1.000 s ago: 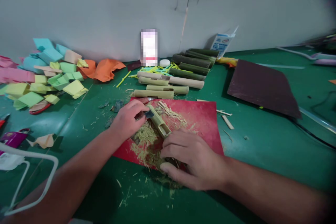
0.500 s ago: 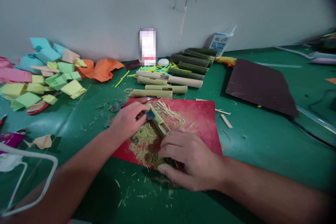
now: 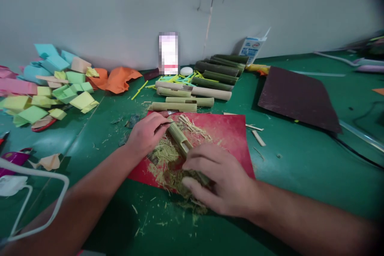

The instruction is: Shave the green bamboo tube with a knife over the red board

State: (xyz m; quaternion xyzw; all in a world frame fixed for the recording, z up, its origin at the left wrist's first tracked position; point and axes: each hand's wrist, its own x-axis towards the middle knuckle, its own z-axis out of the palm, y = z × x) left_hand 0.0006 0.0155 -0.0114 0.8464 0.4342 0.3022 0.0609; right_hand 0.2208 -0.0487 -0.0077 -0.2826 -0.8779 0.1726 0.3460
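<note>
Seen from my remote station through the head camera: both forearms reach in from the bottom edge and meet over a red rectangular sheet (image 3: 231, 134) lying on the green worktop (image 3: 300, 164).

The left hand (image 3: 147, 134) lies palm down, wrist low, with its fingers curled at the far end of a short pale green bamboo tube (image 3: 179, 138). Its grip is drawn together and touching that end. I cannot tell whether it pinches anything else.

The right hand (image 3: 220, 180) arches over the near end of the tube, knuckles up. Its grip is pressed together on the bamboo, fingers on top and thumb below.

The tube lies slanted on the red sheet, in a heap of yellow-green bamboo shavings (image 3: 165, 160).

Half a second ago a small dark blade showed at the left fingertips; it is now hidden. The right hand has slid forward along the tube and covers more of it.

Beyond the sheet lies a row of longer bamboo tubes (image 3: 186, 100). A pile of coloured folded papers (image 3: 54, 88) sits far left, a dark brown flat sheet (image 3: 297, 98) to the right.
</note>
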